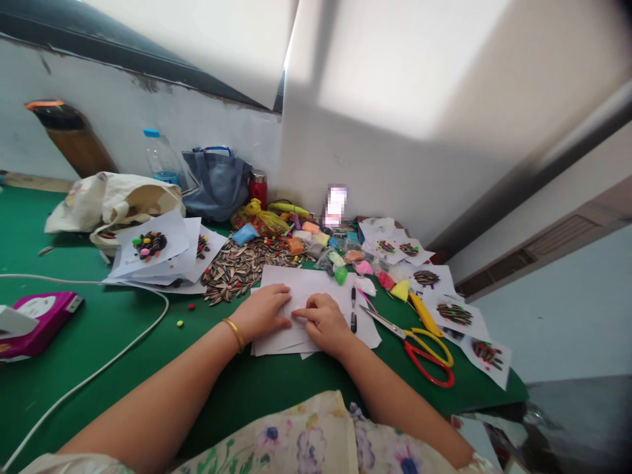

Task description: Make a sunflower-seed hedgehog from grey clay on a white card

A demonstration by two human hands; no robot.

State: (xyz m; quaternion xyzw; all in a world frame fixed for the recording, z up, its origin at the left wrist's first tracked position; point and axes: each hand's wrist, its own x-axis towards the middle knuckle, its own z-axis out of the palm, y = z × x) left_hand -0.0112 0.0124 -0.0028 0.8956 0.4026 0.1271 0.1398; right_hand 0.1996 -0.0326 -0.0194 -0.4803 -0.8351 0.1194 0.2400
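A stack of white paper sheets (301, 280) lies on the green table before me. My left hand (259, 311) rests open and flat on the paper's left side, its fingers toward the right. Close by on the same sheet, my right hand (326, 322) stretches its index finger left, the other fingers curled, nothing visible in its grasp. Just right of that hand, a black pen (353, 309) lies on the paper. Scissors (415, 342) with red and yellow handles lie further right. Behind my left hand spreads a heap of striped sunflower seeds (241, 266).
Small bags of coloured clay (353, 257) sit behind the paper. Sheets with seed pictures (454, 314) line the right edge; more sheets (148, 253) are piled left. A white cable (123, 352) crosses the table near a purple packet (42, 322). A phone (336, 205) stands against the wall.
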